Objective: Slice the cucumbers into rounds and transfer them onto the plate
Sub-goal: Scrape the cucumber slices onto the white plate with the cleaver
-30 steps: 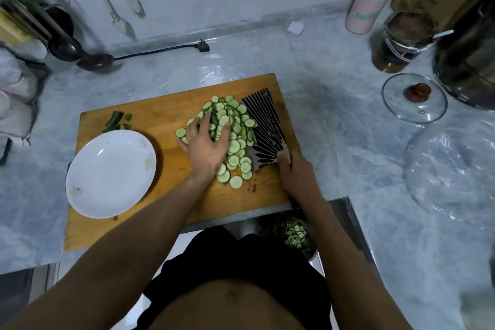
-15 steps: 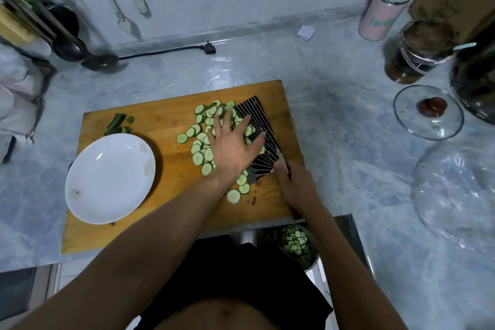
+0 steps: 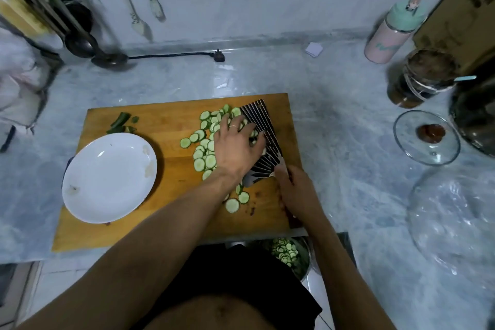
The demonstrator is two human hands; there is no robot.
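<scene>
A pile of green cucumber rounds (image 3: 203, 153) lies on the wooden cutting board (image 3: 171, 120). My left hand (image 3: 237, 147) lies palm down over the pile, fingers curled against the flat striped cleaver blade (image 3: 261, 126), with some rounds under them. My right hand (image 3: 297, 190) is shut on the cleaver handle at the board's near right corner. The white plate (image 3: 109, 177) sits bare on the board's left end, apart from the slices. A few rounds (image 3: 235, 202) lie loose near the board's front edge.
Dark cucumber ends (image 3: 120, 122) lie at the board's far left. A bowl of slices (image 3: 286, 252) sits below the counter edge. To the right are a glass lid (image 3: 426, 138), a jar (image 3: 420, 78), a pink bottle (image 3: 393, 29) and clear plastic (image 3: 455, 222). A power cord (image 3: 174, 56) runs along the wall.
My left hand has slid right across the pile and onto the cleaver blade, its fingers curling in. The right hand stays on the handle. The camera view has shifted a little.
</scene>
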